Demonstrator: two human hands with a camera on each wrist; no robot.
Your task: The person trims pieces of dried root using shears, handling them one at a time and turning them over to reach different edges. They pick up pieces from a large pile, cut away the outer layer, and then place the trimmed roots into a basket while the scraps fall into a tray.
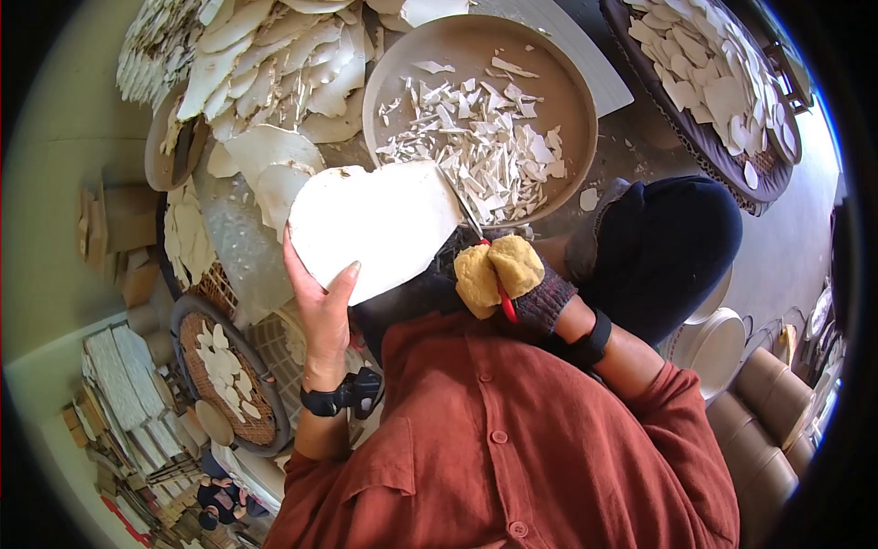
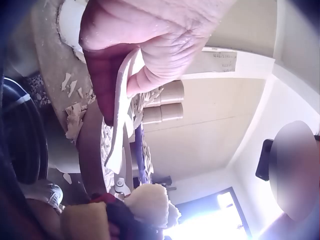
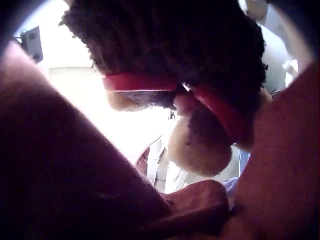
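Observation:
My bare left hand (image 1: 319,309) grips a flat white sheet (image 1: 375,233) at its lower left edge, thumb on top and fingers underneath. The sheet is roundish, with a notch in its top edge. Seen edge-on in the left wrist view, the white sheet (image 2: 119,120) is thin and slightly wavy. My right hand (image 1: 540,285), in a dark knitted glove with yellow finger covers, holds scissors (image 1: 507,300) by their red handles. Their metal blades lie along the sheet's right edge. From the right wrist, the red handles (image 3: 142,82) show spread within the dark glove.
Beyond the sheet stands a large round tray (image 1: 448,46) with many white offcuts. A tall pile of similar sheets (image 1: 274,64) rises at the upper left. More pieces fill a basket (image 1: 709,82) at the upper right and a round basket (image 1: 219,366) at the left.

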